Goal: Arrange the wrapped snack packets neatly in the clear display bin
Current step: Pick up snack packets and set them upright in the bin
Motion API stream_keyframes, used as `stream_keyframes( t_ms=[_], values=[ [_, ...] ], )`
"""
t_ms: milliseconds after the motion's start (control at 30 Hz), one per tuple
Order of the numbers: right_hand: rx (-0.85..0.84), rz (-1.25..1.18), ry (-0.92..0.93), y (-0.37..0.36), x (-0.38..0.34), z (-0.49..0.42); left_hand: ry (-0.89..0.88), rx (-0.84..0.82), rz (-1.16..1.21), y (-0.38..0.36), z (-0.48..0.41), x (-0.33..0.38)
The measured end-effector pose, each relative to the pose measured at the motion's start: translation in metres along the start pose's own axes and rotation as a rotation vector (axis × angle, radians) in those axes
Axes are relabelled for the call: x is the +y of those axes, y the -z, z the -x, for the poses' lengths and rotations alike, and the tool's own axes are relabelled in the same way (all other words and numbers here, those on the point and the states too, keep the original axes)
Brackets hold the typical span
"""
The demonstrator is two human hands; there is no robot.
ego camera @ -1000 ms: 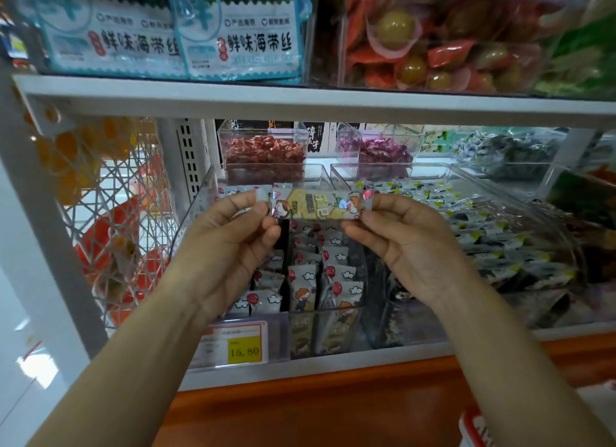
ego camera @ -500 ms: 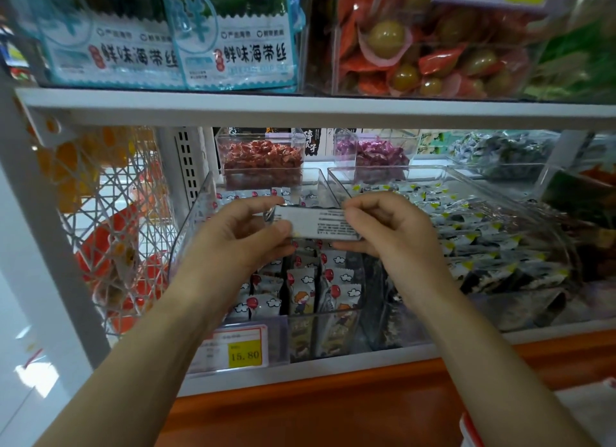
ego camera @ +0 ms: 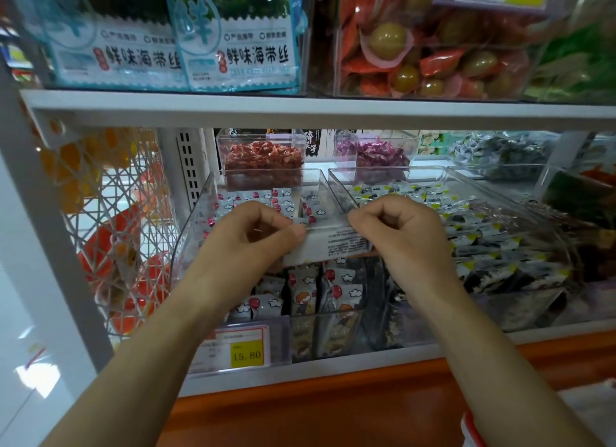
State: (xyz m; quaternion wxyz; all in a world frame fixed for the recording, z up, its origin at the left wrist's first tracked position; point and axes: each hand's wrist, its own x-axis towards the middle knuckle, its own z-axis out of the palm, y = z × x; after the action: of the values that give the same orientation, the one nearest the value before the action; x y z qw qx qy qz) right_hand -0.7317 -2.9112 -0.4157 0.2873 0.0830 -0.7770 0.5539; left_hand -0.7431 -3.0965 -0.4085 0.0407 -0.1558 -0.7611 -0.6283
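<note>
**Step in hand:** seating one snack packet in the clear display bin.

- **Left hand** [ego camera: 253, 243]: fingers curled, thumb and forefinger pinching the packet's left end.
- **Snack packet** [ego camera: 333, 245]: between the hands, white printed back towards the person. It is held level over the middle of the bin.
- **Right hand** [ego camera: 400, 233]: fingers curled, pinching the packet's right end.
- **Clear display bin** [ego camera: 193, 226]: under and around both hands. Standing rows [ego camera: 306, 290] of like packets sit below the hands, and more lie beyond the fingertips.

**Handling, as judged:**
- Keep both pinches even so the packet stays flat.
- Lower it edge-first into a gap in line with the rows, facing as its neighbours do.
- The wrapper looks light and slippery, so let go only once it is lodged.

**Around:**
- **Wire basket** [ego camera: 110, 230]: left of the left hand, well apart.
- **Price tag** [ego camera: 246, 346]: below the left wrist, on the bin's front.
- **Red sweets box** [ego camera: 263, 160] and **purple sweets box** [ego camera: 376, 153]: beyond the hands.
- **Second bin** [ego camera: 383, 171]: just right of the right hand, holding dark packets with yellow corners.

**In the way:**
- The upper shelf [ego camera: 300, 110] above the hands limits lift.
- The bin's right wall runs near the right hand.
</note>
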Motion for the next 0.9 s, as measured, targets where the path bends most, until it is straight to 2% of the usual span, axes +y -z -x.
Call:
stream_keyframes(
  t_ms=[233, 433, 533, 633, 833, 900],
  values=[
    [-0.093, -0.01, 0.025, 0.0, -0.005, 0.001, -0.06, 0.0, -0.072, 0.014, 0.001, 0.006],
    [-0.093, -0.011, 0.032, -0.002, -0.005, 0.002, -0.067, 0.022, -0.128, 0.019, -0.001, 0.005],
    [-0.032, -0.011, 0.02, -0.004, -0.003, 0.003, -0.048, -0.05, -0.062, 0.016, 0.001, 0.007],
    [-0.019, -0.011, -0.003, -0.006, -0.004, 0.003, -0.049, -0.116, -0.124, 0.013, 0.001, 0.005],
    [-0.275, -0.153, -0.12, 0.011, -0.011, -0.003, -0.089, -0.076, -0.153, 0.016, -0.001, 0.003],
    [-0.315, -0.198, -0.157, 0.016, -0.01, -0.004, -0.094, -0.089, -0.157, 0.016, -0.001, 0.003]
  ],
)
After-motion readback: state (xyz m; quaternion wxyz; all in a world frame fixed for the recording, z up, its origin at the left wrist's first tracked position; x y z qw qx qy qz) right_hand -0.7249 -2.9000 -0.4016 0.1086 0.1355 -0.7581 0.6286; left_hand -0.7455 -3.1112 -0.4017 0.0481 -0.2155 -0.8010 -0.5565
